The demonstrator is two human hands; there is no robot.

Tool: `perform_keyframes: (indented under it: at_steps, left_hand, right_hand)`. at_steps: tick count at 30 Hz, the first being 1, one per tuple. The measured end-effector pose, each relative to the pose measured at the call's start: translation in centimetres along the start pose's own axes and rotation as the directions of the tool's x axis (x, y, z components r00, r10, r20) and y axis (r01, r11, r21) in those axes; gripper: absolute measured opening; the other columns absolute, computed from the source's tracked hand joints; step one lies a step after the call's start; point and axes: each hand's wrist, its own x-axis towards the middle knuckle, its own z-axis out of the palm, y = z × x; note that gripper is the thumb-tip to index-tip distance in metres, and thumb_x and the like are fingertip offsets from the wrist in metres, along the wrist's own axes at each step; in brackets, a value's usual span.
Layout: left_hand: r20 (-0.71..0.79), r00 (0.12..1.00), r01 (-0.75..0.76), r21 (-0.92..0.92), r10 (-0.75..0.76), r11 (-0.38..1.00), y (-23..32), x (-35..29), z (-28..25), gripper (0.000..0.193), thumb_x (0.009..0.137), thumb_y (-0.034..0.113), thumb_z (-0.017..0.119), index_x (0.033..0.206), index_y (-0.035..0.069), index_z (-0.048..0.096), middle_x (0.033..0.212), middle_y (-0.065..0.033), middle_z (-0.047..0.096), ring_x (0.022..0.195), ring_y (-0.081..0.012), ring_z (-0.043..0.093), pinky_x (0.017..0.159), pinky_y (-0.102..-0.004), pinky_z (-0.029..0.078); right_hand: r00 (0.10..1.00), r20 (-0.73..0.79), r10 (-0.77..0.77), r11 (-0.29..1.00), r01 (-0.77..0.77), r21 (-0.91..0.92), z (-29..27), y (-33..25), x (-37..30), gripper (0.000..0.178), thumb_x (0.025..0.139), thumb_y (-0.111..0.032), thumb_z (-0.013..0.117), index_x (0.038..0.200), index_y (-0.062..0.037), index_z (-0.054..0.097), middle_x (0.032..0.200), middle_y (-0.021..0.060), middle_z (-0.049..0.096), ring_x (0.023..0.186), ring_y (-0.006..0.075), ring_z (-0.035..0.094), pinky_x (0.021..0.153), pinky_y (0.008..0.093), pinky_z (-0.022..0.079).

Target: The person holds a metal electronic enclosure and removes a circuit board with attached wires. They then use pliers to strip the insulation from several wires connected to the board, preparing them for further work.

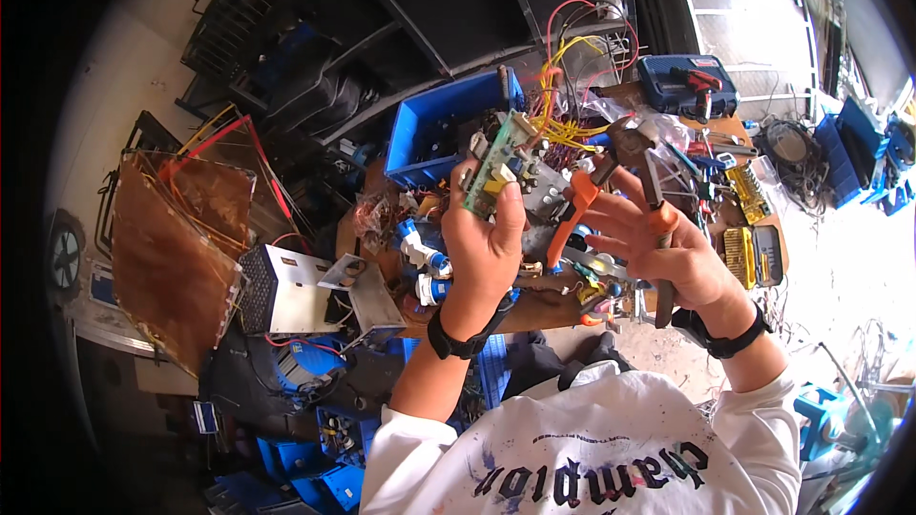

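My left hand is closed on a green circuit board, its thumb pressed on the near edge. Pale and yellow components stand up from the board, which is held tilted above the bench. To its right, my right hand grips a pair of pliers with orange handles. Their dark jaws point away from me and stay apart from the board. The handles are spread, with my fingers between them. Yellow and red wires rise just beyond the board; whether they join it I cannot tell.
Behind the board stands a blue crate of dark parts. A blue tool case with a red drill lies at the far right. Blue-and-white plugs sit left of my left wrist. Yellow bit sets lie on the right.
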Motion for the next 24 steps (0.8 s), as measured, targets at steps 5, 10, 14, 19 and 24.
perform_keyframes:
  at_steps: [5,10,14,19,24]
  left_hand:
    - [0.012,0.996,-0.094,0.117,0.093,0.989,-0.3,0.0,-0.1,0.022,0.093,0.017,0.06,0.108,0.002,0.052,0.079,-0.0068,0.063,0.067,-0.017,0.062,0.063,-0.0286,0.049]
    - [0.079,0.986,-0.16,0.166,0.149,0.973,-1.2,0.3,-0.7,0.029,0.09,0.018,0.064,0.11,0.001,0.052,0.08,-0.0092,0.064,0.069,-0.0215,0.065,0.064,-0.0303,0.05]
    - [0.099,0.975,-0.215,0.227,0.197,0.95,-1.6,0.5,-1.2,0.033,0.089,0.02,0.065,0.113,0.0,0.053,0.082,-0.0099,0.064,0.069,-0.023,0.065,0.065,-0.0312,0.051]
    - [0.123,0.967,-0.245,0.228,0.222,0.942,-2.8,1.1,-2.2,0.035,0.089,0.019,0.065,0.114,0.0,0.052,0.087,-0.0126,0.065,0.073,-0.0258,0.066,0.066,-0.0327,0.052]
    - [0.112,0.974,-0.208,0.095,0.197,0.974,-4.7,1.6,-3.8,0.037,0.088,0.017,0.065,0.116,-0.001,0.05,0.094,-0.0157,0.065,0.076,-0.0272,0.067,0.069,-0.0333,0.052]
  right_hand:
    - [0.991,0.065,0.119,0.99,-0.113,-0.089,-0.4,-0.1,0.4,0.088,0.071,0.014,0.048,0.152,-0.0095,0.021,0.149,0.011,0.038,0.138,0.0235,0.037,0.112,0.038,0.029]
    - [0.98,0.063,0.187,0.977,-0.179,-0.118,0.0,-0.9,0.7,0.084,0.072,0.013,0.049,0.15,-0.0078,0.025,0.148,0.0105,0.041,0.136,0.0227,0.039,0.111,0.0372,0.03]
    - [0.965,0.059,0.257,0.964,-0.252,-0.082,0.9,-0.9,1.0,0.081,0.072,0.013,0.049,0.148,-0.0044,0.026,0.146,0.0117,0.043,0.135,0.023,0.04,0.109,0.0368,0.033]
    - [0.953,0.015,0.303,0.947,-0.299,-0.114,2.8,-1.3,1.3,0.078,0.074,0.012,0.049,0.147,-0.0016,0.027,0.144,0.014,0.044,0.133,0.0242,0.042,0.107,0.0371,0.036]
    - [0.952,-0.034,0.305,0.949,-0.307,-0.072,4.4,-0.7,2.2,0.077,0.074,0.012,0.05,0.147,0.0,0.027,0.141,0.0155,0.046,0.132,0.0252,0.044,0.106,0.0367,0.039]
